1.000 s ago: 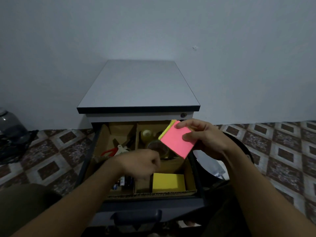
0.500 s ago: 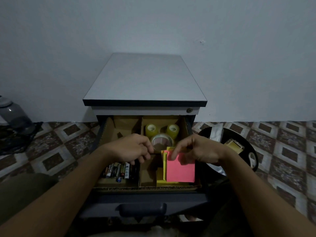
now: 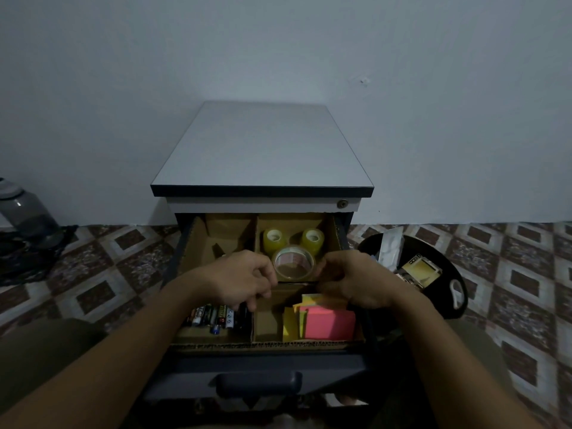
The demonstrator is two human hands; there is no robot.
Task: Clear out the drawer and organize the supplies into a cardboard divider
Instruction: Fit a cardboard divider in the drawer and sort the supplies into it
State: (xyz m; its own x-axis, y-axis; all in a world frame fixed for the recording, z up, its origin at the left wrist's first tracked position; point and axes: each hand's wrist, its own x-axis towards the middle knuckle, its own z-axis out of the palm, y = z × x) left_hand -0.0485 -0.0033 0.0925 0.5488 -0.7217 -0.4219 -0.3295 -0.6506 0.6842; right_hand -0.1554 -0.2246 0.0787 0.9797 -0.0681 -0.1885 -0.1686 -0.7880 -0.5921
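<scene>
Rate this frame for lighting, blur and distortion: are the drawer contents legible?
Head view: dim and underexposed, the drawer interior shadowed, yet the pink notes and tape rolls read clearly. Head view: left hand and right hand slightly soft; labels on the batteries illegible. Head view: wide-angle lens bends the floor tiles near the edges; no glare.

We face a plain pale grey-blue painted wall [image 3: 278, 51] under dim, even light. We note a floor [image 3: 102, 274] of brown-and-cream diamond-pattern tiles meeting the wall base. A small cabinet [image 3: 263, 150] with a flat grey top and dark edge band stands against the wall
</scene>
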